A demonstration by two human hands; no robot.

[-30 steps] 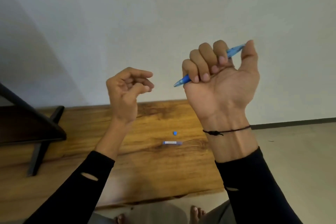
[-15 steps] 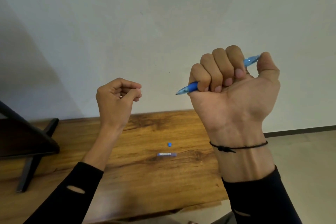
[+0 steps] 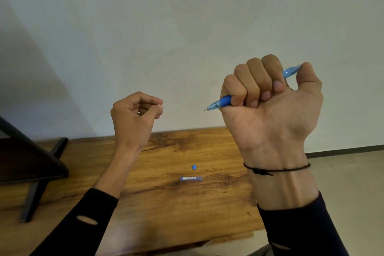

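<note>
My right hand [image 3: 270, 114] is raised in front of the wall, palm toward me, and grips a blue mechanical pencil [image 3: 223, 100] in its fist. The pencil's tip points left and my thumb rests on its rear end. To the left and a little lower, my left hand [image 3: 133, 118] has its fingers curled with the thumb against the index finger. I cannot make out anything between them. Below, on the wooden table [image 3: 166, 214], lie a small blue cap [image 3: 194, 167] and a slim blue lead case [image 3: 190, 178].
A dark screen on a black stand [image 3: 31, 162] occupies the table's left end. The white wall runs right behind the table. Grey floor [image 3: 349, 183] shows past the table's right edge.
Both hands sit lower in view than a second ago. My left hand's fingers have curled tighter into a pinch. The grip on the pencil is the same.
</note>
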